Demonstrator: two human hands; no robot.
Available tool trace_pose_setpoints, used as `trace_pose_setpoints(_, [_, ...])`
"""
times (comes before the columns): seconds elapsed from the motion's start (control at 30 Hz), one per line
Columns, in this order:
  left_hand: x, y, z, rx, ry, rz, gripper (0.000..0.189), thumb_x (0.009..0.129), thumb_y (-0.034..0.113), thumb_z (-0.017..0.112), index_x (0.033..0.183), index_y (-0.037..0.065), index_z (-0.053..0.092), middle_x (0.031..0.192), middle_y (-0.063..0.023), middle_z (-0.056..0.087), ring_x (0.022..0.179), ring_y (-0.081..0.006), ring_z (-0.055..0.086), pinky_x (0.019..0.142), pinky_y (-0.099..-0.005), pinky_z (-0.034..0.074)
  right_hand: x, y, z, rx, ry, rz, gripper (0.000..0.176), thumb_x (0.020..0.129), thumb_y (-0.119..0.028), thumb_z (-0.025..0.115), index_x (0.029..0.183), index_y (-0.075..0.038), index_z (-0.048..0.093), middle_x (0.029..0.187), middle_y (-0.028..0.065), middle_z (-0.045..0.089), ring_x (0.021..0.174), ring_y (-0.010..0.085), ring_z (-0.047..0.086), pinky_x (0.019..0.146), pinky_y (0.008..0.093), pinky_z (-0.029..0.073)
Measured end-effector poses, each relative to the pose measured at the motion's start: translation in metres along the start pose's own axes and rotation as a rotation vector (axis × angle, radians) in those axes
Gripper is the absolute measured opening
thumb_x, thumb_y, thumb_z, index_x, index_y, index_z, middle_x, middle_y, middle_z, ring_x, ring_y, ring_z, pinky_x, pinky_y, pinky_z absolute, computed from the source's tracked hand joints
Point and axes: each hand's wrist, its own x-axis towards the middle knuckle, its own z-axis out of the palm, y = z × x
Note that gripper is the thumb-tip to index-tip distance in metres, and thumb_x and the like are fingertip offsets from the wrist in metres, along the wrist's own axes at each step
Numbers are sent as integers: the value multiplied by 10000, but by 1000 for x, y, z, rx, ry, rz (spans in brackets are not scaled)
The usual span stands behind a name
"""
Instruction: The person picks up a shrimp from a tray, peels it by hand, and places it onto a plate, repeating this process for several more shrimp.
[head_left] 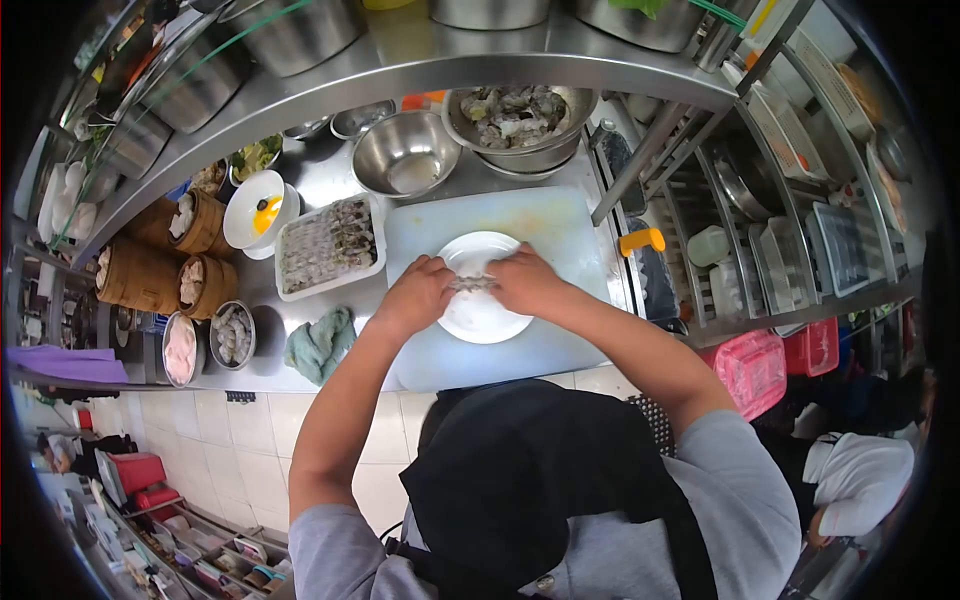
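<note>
My left hand and my right hand meet over a small white plate that sits on a pale cutting board. Both hands pinch a grey raw shrimp between their fingers, just above the plate. Left of the board stands a white tray filled with rows of peeled shrimp. A steel bowl of shrimp shells or raw pieces stands at the back.
An empty steel bowl stands behind the tray. Bamboo steamers with dumplings, small tins and a green cloth lie at left. A steel shelf with pots hangs above. A knife with a yellow handle lies at right.
</note>
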Motion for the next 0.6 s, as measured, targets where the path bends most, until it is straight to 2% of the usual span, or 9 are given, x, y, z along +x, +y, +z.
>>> trace_pose_setpoints(0.07, [-4,-10,12,59,90,121,171,870,114,680,1020,37,706,1066,-145,670,1091,-356,607,1030,-446,482,-16,17,-3,-98,-75,31,123,903,-196,630,944,-93,683,861,121,729,856,293,700,971,428,412])
trace_pose_setpoints(0.13, [0,-7,7,146,-75,90,180,897,94,570,1007,19,691,1128,-161,678,1193,-324,606,1188,-428,387,-27,17,-8,1,-5,34,98,891,-177,626,890,-88,667,812,120,713,835,288,695,949,416,410])
trace_pose_setpoints(0.2, [-2,-3,3,90,-39,99,185,855,84,572,970,3,692,1106,-161,676,1172,-320,607,1147,-428,411,-25,15,-6,-3,53,29,86,868,-163,631,863,-84,664,769,121,706,788,287,677,940,404,418])
trace_pose_setpoints(0.23, [-4,-5,3,89,-28,75,185,855,84,572,970,3,692,1106,-161,676,1172,-320,607,1147,-428,411,-20,10,-10,-4,42,5,86,868,-163,631,863,-84,664,769,121,706,788,287,677,940,404,418])
trace_pose_setpoints(0.3, [-9,-11,1,48,35,112,157,881,145,645,974,25,686,1071,-135,649,1126,-348,586,1059,-428,459,-13,-2,-24,-99,60,22,85,849,-162,635,841,-82,662,726,126,694,746,295,654,927,390,428])
trace_pose_setpoints(0.37, [-21,-14,-23,-10,51,81,182,875,148,659,1013,33,694,1093,-140,652,1135,-354,585,1050,-439,470,3,-21,-39,-76,57,9,88,837,-160,635,835,-75,657,717,134,691,732,304,640,920,390,433])
trace_pose_setpoints(0.47, [-63,-39,-66,-153,289,-54,238,855,88,696,1091,58,700,1135,-167,665,1132,-387,606,993,-465,514,44,-65,-53,74,154,-111,65,819,-154,682,823,-97,653,705,97,675,731,321,606,883,401,441])
trace_pose_setpoints(0.53, [-92,-59,-107,-237,356,-144,241,853,61,691,1093,46,693,1101,-173,682,1104,-398,621,983,-458,514,82,-96,-48,170,168,-178,69,825,-162,685,826,-101,654,707,101,675,727,331,599,874,404,445])
trace_pose_setpoints(0.6, [-117,-90,-134,-237,327,-247,222,852,53,683,1074,42,693,1078,-171,696,1093,-406,625,974,-457,510,119,-128,-34,218,124,-178,66,832,-167,677,824,-104,656,721,111,683,741,326,612,885,402,437])
